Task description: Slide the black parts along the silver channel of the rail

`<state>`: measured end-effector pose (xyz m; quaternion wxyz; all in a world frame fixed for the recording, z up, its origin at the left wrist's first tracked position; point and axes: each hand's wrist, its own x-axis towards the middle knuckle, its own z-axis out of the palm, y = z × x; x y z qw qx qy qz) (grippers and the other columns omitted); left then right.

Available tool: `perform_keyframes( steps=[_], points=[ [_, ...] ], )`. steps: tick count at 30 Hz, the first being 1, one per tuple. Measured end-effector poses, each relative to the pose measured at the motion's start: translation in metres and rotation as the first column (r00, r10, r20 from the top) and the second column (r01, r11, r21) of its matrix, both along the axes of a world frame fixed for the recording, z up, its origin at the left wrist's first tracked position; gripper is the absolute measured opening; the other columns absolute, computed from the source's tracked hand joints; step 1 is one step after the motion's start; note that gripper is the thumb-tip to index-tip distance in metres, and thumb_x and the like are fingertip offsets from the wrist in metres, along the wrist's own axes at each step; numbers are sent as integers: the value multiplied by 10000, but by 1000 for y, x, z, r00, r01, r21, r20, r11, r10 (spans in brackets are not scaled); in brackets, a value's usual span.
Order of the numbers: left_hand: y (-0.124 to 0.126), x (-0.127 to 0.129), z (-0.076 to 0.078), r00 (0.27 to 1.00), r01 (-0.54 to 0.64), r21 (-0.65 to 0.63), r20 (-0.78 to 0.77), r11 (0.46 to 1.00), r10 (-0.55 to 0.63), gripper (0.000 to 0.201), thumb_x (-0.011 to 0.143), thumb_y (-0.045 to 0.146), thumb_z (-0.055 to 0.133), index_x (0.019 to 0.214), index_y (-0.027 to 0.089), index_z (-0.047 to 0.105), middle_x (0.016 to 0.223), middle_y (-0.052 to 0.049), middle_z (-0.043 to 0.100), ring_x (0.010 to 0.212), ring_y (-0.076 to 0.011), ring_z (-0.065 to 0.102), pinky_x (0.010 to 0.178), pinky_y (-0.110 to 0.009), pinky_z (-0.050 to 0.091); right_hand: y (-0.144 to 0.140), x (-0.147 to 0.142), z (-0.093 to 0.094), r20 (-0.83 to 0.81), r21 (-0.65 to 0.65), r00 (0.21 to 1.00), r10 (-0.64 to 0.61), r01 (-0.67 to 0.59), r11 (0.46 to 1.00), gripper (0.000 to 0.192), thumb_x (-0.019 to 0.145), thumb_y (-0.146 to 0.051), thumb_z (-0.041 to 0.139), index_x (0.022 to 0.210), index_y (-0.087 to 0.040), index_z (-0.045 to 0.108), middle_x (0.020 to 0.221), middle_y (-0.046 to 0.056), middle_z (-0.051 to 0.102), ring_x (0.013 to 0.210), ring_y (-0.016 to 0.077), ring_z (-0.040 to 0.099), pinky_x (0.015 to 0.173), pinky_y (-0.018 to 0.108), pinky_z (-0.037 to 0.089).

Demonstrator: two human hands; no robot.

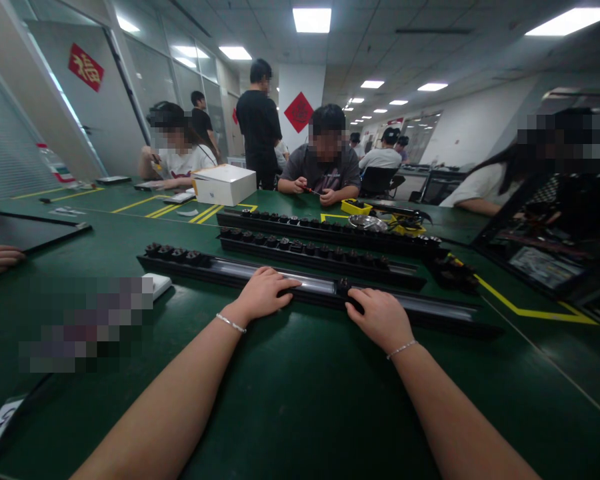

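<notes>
Two bare forearms, each with a thin bracelet at the wrist, are stretched forward over a green bench. Both hands are laid on the nearest long black rail, which lies straight ahead of them with its long axis running left to right across the view, tilting slightly downward to the right.

Left hand is pressed flat on the rail's glossy middle strip, fingers spread loosely over the far edge — no closed grip is formed. Right hand rests just to the right, its fingers curled against a small black clip seated on the rail; whether the clip is actually pinched cannot be told. The clip lies nearer the right hand.

Three such rails are counted, set parallel one behind another. A cluster of about five black clips sits at the left end of the nearest rail; the two farther rails carry longer rows.

Beyond — a white box, and several seated people at work.
</notes>
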<state>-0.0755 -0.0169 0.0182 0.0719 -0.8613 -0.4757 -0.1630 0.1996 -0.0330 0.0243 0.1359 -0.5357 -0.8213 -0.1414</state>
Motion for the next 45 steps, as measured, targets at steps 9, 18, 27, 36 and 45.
perform_keyframes(
  steps=[9,18,27,36,45],
  points=[
    [1,0,-1,1000,7,2,2,1000,-7,348,848,353,500,1184,330,587,862,-2,651,872,-186,546,879,-357,338,1,4,-1,5,34,1000,5,-5,999,279,856,-348,434,951,-224,666,860,46,672,792,177,570,733,303,348],
    [0,-1,-1,1000,8,-3,5,1000,-8,349,855,359,486,1191,330,580,864,-4,650,874,-187,541,878,-358,333,0,5,2,-21,52,1000,0,1,999,284,854,-342,436,921,-217,682,861,48,677,786,171,572,734,302,360],
    [0,0,1,1000,3,-4,0,1000,-3,345,849,362,492,1179,335,588,851,0,650,878,-188,544,882,-354,335,1,9,2,-42,70,999,18,-15,997,312,863,-329,419,889,-208,705,887,60,690,797,174,584,748,306,384],
    [0,0,-1,1000,-1,-5,11,1000,2,335,839,348,502,1157,314,598,901,-5,664,889,-186,557,894,-357,331,4,12,-1,-50,90,999,-6,11,996,338,875,-336,396,849,-193,700,840,55,688,766,170,576,718,303,377],
    [0,0,0,1000,-11,-17,8,1000,11,323,837,351,502,1141,311,605,922,-7,671,899,-191,562,892,-361,336,6,10,-6,-178,83,983,-34,50,995,282,851,-339,415,812,-196,655,840,53,665,775,171,566,725,292,380]
  ],
)
